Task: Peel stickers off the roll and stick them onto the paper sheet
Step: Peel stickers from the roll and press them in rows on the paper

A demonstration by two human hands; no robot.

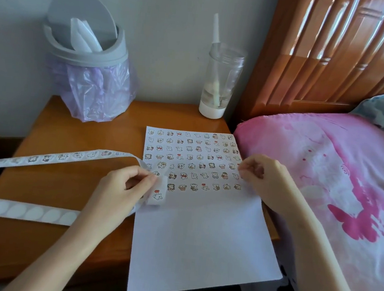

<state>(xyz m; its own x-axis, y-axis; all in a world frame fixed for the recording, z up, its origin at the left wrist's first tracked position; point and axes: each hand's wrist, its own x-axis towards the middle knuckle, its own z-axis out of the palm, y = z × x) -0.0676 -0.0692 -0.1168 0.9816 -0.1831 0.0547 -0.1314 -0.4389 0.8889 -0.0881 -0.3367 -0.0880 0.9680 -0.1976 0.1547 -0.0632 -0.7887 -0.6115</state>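
- A person's two bare hands work over a white sheet [201, 235] on a wooden table [48, 185].
- The left hand [121, 190] pinches a sticker strip [58, 156] at the sheet's left edge, thumb and fingers closed on the strip where it bends.
- Just right of the left fingertips, the strip's short end hangs down over the sheet, carrying one sticker [157, 195] of a small white animal with a red heart.
- From the left hand, one length of strip with stickers runs away to the left; a second length of bare backing [23, 210] runs left below the left wrist.
- The right hand [261, 173] rests at the sheet's right edge, fingers curled together with fingertips touching the paper; whether they hold anything cannot be told.
- Between and beyond the hands, rows of small cartoon stickers cover the sheet's upper half; the half nearer the person is blank.
- Beyond the left hand stands a grey bin [89, 60] with a purple liner.
- Beyond the right hand stands a clear bottle [220, 82].
- Right of the right hand lies pink bedding [337, 182].
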